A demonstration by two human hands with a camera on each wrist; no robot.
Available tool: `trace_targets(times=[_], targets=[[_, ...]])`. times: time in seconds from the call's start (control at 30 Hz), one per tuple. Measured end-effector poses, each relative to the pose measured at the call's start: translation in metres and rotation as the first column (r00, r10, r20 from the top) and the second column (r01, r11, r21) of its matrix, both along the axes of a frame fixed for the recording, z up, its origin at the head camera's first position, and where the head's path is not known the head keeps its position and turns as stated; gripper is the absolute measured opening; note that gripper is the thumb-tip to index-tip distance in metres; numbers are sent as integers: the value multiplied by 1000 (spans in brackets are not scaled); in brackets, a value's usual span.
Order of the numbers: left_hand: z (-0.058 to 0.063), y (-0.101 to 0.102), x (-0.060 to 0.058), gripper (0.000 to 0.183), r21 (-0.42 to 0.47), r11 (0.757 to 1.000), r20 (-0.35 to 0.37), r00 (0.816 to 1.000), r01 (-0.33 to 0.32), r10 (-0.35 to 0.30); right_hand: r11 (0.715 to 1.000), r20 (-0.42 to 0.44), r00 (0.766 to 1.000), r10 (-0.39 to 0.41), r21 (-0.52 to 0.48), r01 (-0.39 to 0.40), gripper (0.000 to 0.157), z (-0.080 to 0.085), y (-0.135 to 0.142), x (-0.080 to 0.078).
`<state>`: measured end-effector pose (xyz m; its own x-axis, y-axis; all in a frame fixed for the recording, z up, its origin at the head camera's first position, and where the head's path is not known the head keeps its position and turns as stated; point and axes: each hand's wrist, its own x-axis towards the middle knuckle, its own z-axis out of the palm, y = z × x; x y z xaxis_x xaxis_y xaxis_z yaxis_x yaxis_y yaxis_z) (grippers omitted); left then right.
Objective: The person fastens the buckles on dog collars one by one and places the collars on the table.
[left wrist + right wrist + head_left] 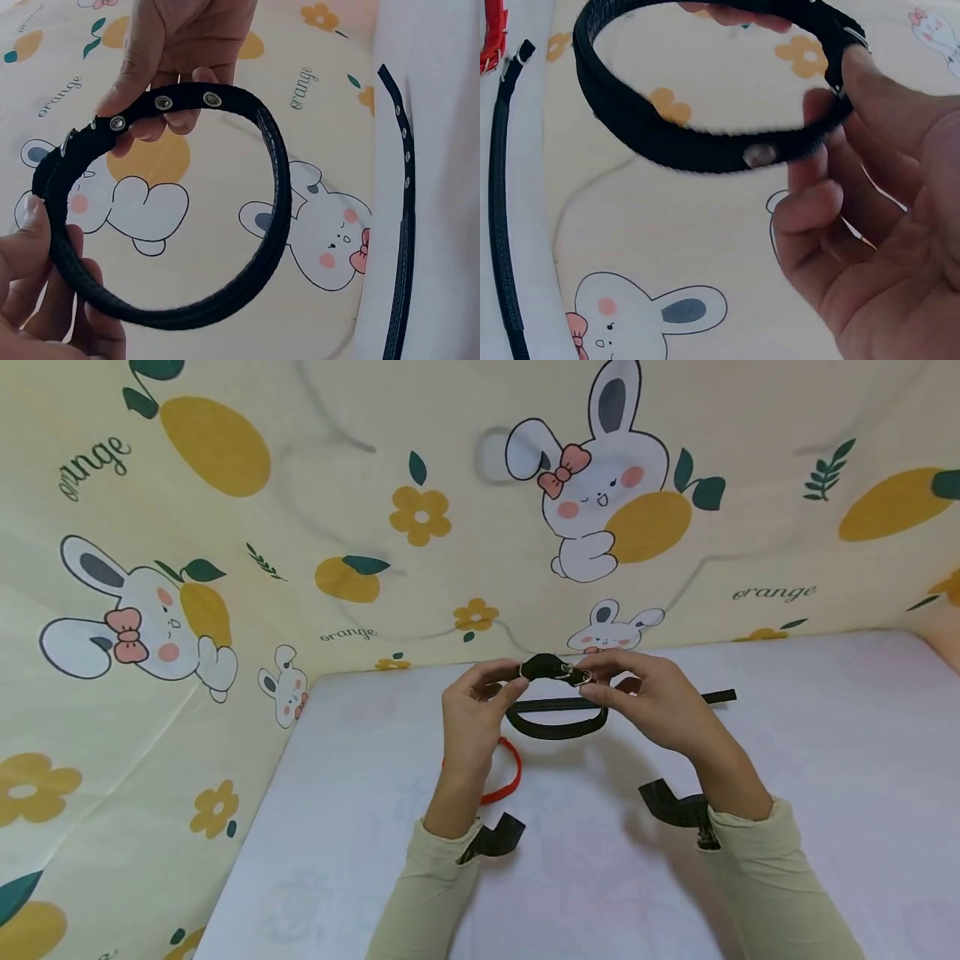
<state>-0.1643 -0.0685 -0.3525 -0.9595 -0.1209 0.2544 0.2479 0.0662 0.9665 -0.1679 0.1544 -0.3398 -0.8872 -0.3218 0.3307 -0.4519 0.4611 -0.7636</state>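
Raised above the table is a black collar (259, 281), bent into a ring, with metal eyelets along its band and a metal buckle (857, 37). My left hand (472, 710) grips it on the buckle side, thumb on the outer face and fingers behind. The right hand (656, 697) pinches the band close to the buckle, beside an eyelet (118, 123), as the left wrist view shows. In the right wrist view, only fingertips of the left hand (742, 16) appear at the top. The strap passes through the buckle, partly covered by the right thumb.
A second black collar (720, 697) lies stretched out on the white table (360, 860), behind the held one. A red collar (517, 768) in a loop lies partly behind the left wrist. Patterned cloth (450, 435) rises at the back and left. Black straps (671, 806) hang from both cuffs.
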Motion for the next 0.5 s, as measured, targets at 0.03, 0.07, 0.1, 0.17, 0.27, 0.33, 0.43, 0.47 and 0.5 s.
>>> trace_targets(times=[0.03,0.07,0.1,0.17,0.27,0.33,0.43,0.47,0.5], targets=[[1,0,0,26,26,1000,20,1000,11,-12,1000,6,1000,-6,-25,6,24,1,0,0],[2,0,0,26,52,998,38,999,24,-26,999,15,1000,-14,-45,15,24,2,0,1],[3,0,0,26,81,996,50,998,38,-42,998,22,1000,-20,-66,21,25,3,0,1],[3,0,1,25,137,989,70,995,61,-71,994,29,999,-35,-99,38,27,4,-1,2],[4,-1,2,24,185,980,59,995,71,-84,988,16,999,-43,-149,45,26,5,-1,2],[6,-2,2,23,194,979,45,996,64,-73,983,5,999,-43,-178,43,24,6,-2,2],[7,-3,2,23,187,981,38,997,55,-64,978,-4,999,-37,-204,35,19,6,-3,2],[8,-3,2,23,177,982,46,996,61,-70,977,-1,999,-35,-209,34,17,6,-3,2],[8,-4,2,23,162,984,58,995,70,-81,977,1,999,-34,-209,34,16,6,-2,1]])
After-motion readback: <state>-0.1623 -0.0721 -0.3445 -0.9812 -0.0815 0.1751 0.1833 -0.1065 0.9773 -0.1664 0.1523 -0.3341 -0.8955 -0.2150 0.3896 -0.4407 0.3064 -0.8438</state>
